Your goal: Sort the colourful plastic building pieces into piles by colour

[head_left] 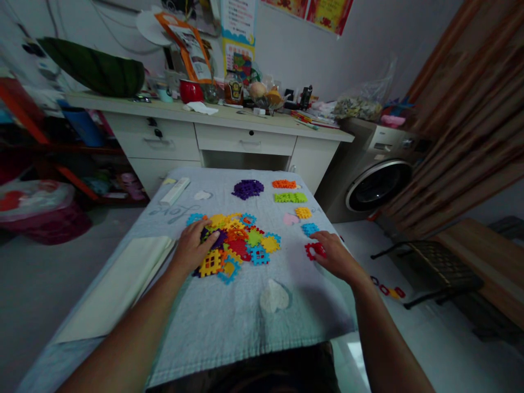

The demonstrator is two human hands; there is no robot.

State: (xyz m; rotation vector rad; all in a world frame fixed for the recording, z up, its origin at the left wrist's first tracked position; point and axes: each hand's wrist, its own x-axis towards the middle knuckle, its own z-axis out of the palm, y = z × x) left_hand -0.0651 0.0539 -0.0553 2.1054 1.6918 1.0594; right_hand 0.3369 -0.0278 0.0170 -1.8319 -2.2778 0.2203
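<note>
One cloth-covered tabletop point(241, 327) lay beneath the mixed heap point(239, 248) of notched plastic pieces, the heap being the mark for every place here. A white cabinet point(158, 155) with drawers stood beyond the heap, and a grey washing machine point(352, 164) stood beyond it and well to its right. A pale folded sheet point(117, 273) lay to the heap's left and nearer the person.

The heap itself mixed yellow, red, blue, orange, green and purple. The right hand point(331, 254) was well apart to its right, fingers bent in a narrow shape and touching small red pieces point(309, 252); whether it gripped them I could not tell. The left hand point(195, 244) rested at the heap's left edge, thumb apart from the fingers and over a purple piece; I could not tell if that was grasped.

A slim white box point(175, 192) lay beyond the heap to the left. A purple pile point(248, 189) sat just beyond the heap. Beyond and right of it were a green row point(290, 197), an orange row point(284, 184), then smaller blue point(310, 229) and yellow point(303, 213) stacks.
</note>
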